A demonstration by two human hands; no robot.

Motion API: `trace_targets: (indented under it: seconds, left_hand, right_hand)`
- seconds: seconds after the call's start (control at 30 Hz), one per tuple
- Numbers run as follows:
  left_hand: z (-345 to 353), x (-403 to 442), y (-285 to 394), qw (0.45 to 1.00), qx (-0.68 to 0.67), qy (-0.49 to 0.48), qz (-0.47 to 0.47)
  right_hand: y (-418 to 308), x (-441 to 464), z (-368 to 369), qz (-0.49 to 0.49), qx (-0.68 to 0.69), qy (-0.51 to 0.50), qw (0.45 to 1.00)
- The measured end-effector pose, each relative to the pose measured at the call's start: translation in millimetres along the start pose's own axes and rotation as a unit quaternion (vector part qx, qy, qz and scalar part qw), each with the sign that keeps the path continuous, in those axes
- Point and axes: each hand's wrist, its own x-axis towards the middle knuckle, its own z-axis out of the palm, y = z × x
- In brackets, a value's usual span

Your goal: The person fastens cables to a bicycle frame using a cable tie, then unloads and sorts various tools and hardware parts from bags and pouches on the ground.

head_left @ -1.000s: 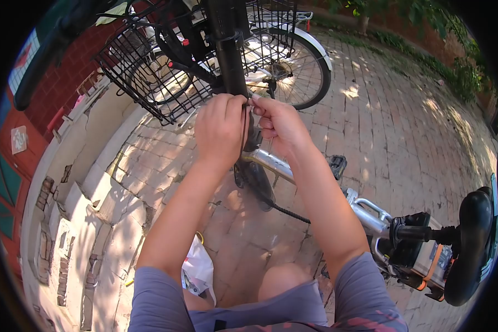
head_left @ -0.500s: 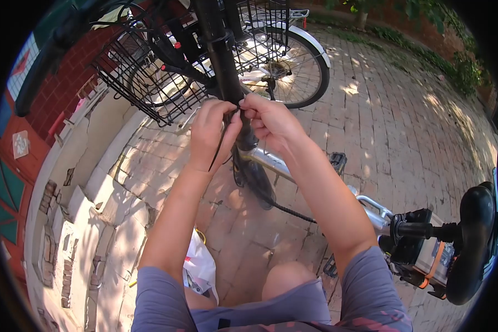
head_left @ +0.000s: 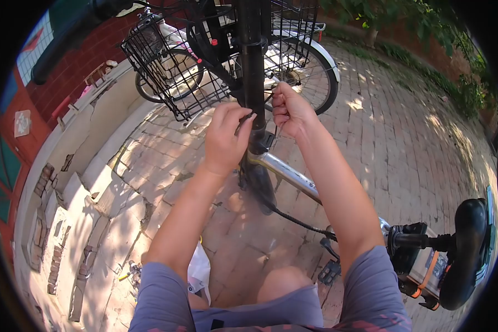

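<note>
A black upright tube point(head_left: 253, 77) of the bicycle stands between my two hands. My left hand point(head_left: 225, 135) is at the tube's left side, fingers pinched around a small dark thing, perhaps the end of a thin strip. To the right of the tube is my right hand point(head_left: 293, 110), its fingers curled and closed; what lies inside them is too small to make out. Below the hands, the silver frame bar point(head_left: 285, 169) runs down to the right, and a black cable point(head_left: 296, 219) trails beneath it.
A black wire basket point(head_left: 169, 72) hangs at the upper left, with a white bicycle's wheel point(head_left: 323, 77) behind. The black saddle point(head_left: 463, 254) is at the right. Cracked steps point(head_left: 108, 221) line the left, and a white bag point(head_left: 199, 268) lies by my leg.
My hands have moved apart, the right one away from the tube to the right. The thin black strip seen across my left palm earlier is now mostly hidden. The view has shifted.
</note>
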Motion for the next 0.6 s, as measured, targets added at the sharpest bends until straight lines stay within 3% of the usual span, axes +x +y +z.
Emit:
trace_targets:
  seconds: [0.07,0.13,0.23,0.3,0.4,0.5,0.6]
  left_hand:
    - [-6,-3,-1,1.0,0.021,0.006,-0.008]
    - [-12,-9,-7,0.992,-0.044,0.039,-0.11]
    - [-23,-12,-19,0.959,-0.149,0.07,-0.233]
    - [-31,-19,-28,0.919,-0.228,0.087,-0.308]
    - [-45,-22,-27,0.901,-0.221,0.096,-0.361]
    - [-42,-36,-32,0.882,-0.267,0.122,-0.368]
    - [-34,-39,-22,0.876,-0.27,0.118,-0.381]
  right_hand:
    - [-7,17,-9,0.06,0.019,-0.027,0.998]
    - [-8,35,-17,0.094,0.011,-0.041,0.995]
    - [-3,46,-27,0.155,0.032,-0.14,0.977]
    - [-2,40,-33,0.114,-0.027,-0.164,0.979]
    - [3,19,-37,0.052,-0.061,-0.149,0.986]
    - [11,11,-45,0.047,-0.08,-0.108,0.99]
    - [8,14,-50,-0.032,-0.158,-0.096,0.982]
